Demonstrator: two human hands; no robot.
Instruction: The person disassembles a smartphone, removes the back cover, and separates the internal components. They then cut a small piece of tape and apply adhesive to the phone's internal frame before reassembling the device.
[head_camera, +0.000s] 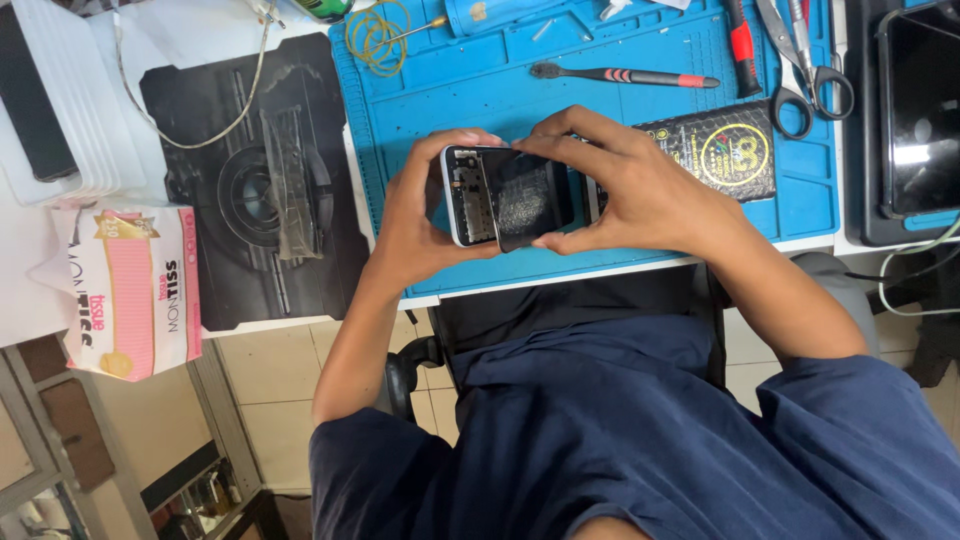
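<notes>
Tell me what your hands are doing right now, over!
Left hand and right hand both grip the opened phone, back cover off. Held above blue repair mat. Nothing blocking it.

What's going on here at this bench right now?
A person holds an opened phone in both hands above a blue work mat. The left hand cradles one end; the right hand grips the other, fingers along its edges. The back is off, showing the insides. A brush, scissors and a tissue pack lie around.
</notes>
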